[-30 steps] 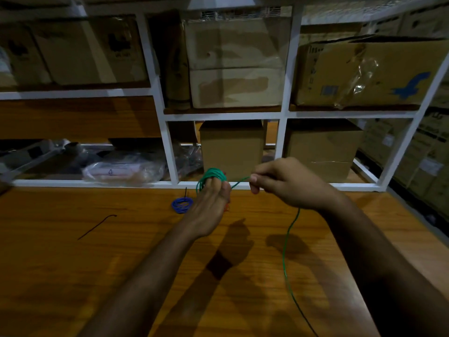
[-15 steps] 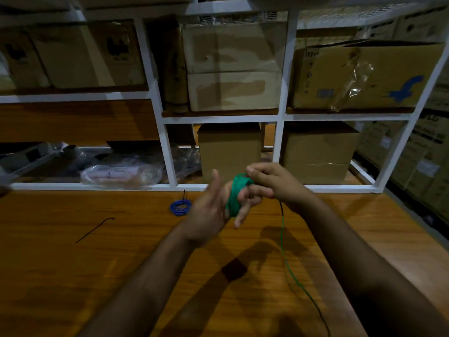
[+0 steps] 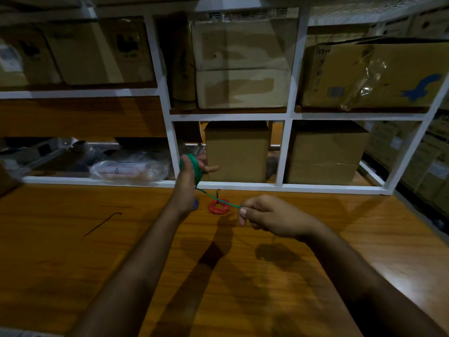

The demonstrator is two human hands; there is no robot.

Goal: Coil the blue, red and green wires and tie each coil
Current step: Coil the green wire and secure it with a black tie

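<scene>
A glossy wooden table [image 3: 73,263] with an orange-brown grain runs up to a white metal shelf frame [image 3: 286,147] packed with plain cardboard boxes [image 3: 238,152], some creased and patched with tape. A crinkled clear plastic bag [image 3: 128,170] lies on the lowest shelf at the left.

The left hand [image 3: 188,171] is raised in front of the shelf edge with the green wire [image 3: 194,166] wound round its fingers in a thick, tight band of loops; the fingers are held fairly straight inside the coil. From that coil 1 thin strand runs taut, down and to the right, to the right hand [image 3: 267,215], which pinches the strand's end between thumb and curled fingers.

Below that strand, flat on the table, lies the red wire [image 3: 220,206], a small round coil with a dark tie at its far edge. The blue wire [image 3: 196,204] shows only as a sliver beside the left wrist, mostly hidden. A thin dark wire piece [image 3: 102,223] with a hooked end lies well apart at the left.
</scene>
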